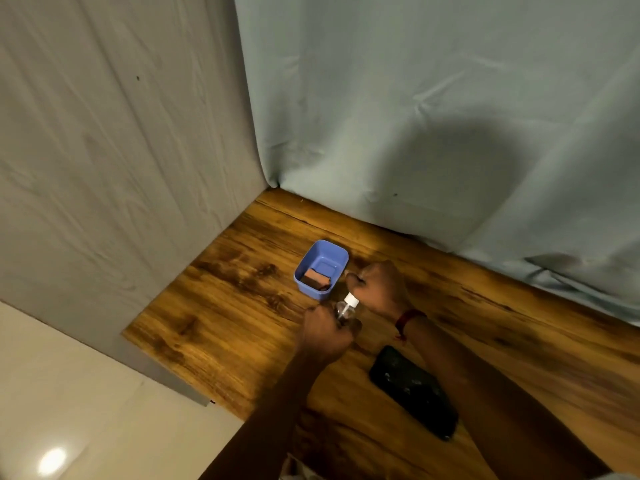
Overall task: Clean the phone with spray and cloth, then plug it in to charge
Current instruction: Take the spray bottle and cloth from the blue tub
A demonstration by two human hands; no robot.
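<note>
A small clear spray bottle (343, 310) with a white nozzle (350, 300) is held upright in my left hand (327, 332), just above the wooden table (221, 292). My right hand (379, 287) hovers just behind and above the nozzle. Its fingers are pinched together, and I cannot tell if they hold anything small. The black phone (414, 391) lies flat on the table under my right forearm, smudged with pale marks. A blue plastic tub (337, 252) stands behind the bottle with a folded orange-brown cloth (316, 277) inside.
Grey-blue fabric hangs behind the table (415, 116) and along its left side (104, 150), and sags onto the tabletop at the right. The table's left edge drops to a pale tiled floor (69, 393). A red band (408, 317) circles my right wrist.
</note>
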